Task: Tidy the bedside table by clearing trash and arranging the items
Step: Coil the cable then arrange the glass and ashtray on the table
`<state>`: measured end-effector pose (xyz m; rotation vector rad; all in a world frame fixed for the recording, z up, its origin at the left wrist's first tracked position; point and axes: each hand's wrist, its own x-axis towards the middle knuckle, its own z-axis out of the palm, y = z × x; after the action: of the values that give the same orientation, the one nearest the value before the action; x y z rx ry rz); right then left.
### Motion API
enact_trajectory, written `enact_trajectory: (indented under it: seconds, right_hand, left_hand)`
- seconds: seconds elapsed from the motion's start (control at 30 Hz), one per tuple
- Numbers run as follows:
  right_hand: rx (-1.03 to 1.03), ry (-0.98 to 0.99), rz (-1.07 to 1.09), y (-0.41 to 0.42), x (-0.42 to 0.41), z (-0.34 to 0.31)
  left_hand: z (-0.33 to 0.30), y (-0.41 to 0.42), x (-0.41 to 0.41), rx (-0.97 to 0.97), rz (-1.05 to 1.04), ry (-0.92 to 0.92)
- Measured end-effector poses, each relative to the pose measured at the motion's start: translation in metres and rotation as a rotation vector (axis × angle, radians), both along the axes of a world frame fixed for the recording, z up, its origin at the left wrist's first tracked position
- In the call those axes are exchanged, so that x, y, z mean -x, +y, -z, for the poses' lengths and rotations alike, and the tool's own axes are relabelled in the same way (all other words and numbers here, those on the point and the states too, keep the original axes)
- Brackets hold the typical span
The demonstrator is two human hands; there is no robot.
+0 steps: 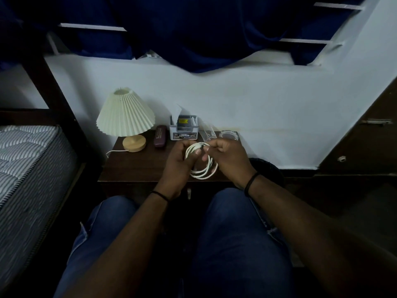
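Head view, looking down past two knees in blue jeans: a small dark brown wooden bench [133, 166] stands against a pale wall, with a bed to its left. Both hands meet above the middle of the bench, toward its front edge. The left hand [179, 163] curls its fingers round the left side of a coiled white round cable [203, 163]. The right hand [228, 157] pinches the cable's loose end at the top of the coil, thumb and forefinger closed on it. So each grip is closed on the cable. The coil hangs between the two hands, its loops drooping toward the front edge; its long axis runs from back to front. The hands are equally near it.

Along the back edge stand a cream pleated lamp with a round wooden base [126, 117], a maroon oblong case [160, 138], a grey organiser box [183, 129], a clear tumbler [208, 132] and, at the back right corner, a clear glass ashtray [228, 135].
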<state>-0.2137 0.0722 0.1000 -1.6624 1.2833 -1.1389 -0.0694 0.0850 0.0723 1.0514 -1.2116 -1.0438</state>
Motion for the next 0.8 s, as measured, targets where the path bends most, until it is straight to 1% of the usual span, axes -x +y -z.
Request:
enact_trajectory:
  seconds: [0.13,0.27,0.33,0.4,0.5,0.53,0.57,0.63,0.67,0.8]
  right_hand:
    - [-0.151,-0.041,-0.031,-0.021,0.003,0.008]
    - [-0.264,-0.002,-0.037,-0.053,0.005,0.026]
    - [-0.3,0.009,-0.044,-0.07,0.004,0.037]
    - [-0.339,0.039,-0.05,-0.088,0.0,0.051]
    - [-0.415,0.058,-0.04,-0.116,-0.004,0.07]
    - [-0.404,0.102,-0.001,-0.129,-0.004,0.076]
    - [-0.344,0.218,0.054,-0.145,-0.002,0.083]
    - [-0.162,0.556,0.197,-0.177,0.006,0.094]
    - [-0.112,0.66,0.262,-0.193,0.01,0.099]
    - [-0.065,0.83,0.394,-0.25,0.009,0.119]
  left_hand:
    - [0.012,-0.026,-0.006,0.019,-0.097,-0.285]
    - [0.038,-0.054,-0.011,0.093,-0.191,-0.55]
    - [0.051,-0.068,-0.011,0.104,-0.234,-0.613]
    - [0.065,-0.083,-0.011,0.068,-0.271,-0.646]
    - [0.088,-0.102,-0.018,0.042,-0.299,-0.656]
    - [0.095,-0.108,-0.022,0.037,-0.299,-0.65]
    - [0.103,-0.115,-0.027,0.021,-0.298,-0.644]
    - [0.117,-0.127,-0.038,-0.048,-0.299,-0.625]
    - [0.125,-0.135,-0.042,-0.094,-0.304,-0.624]
    - [0.147,-0.157,-0.052,-0.254,-0.313,-0.631]
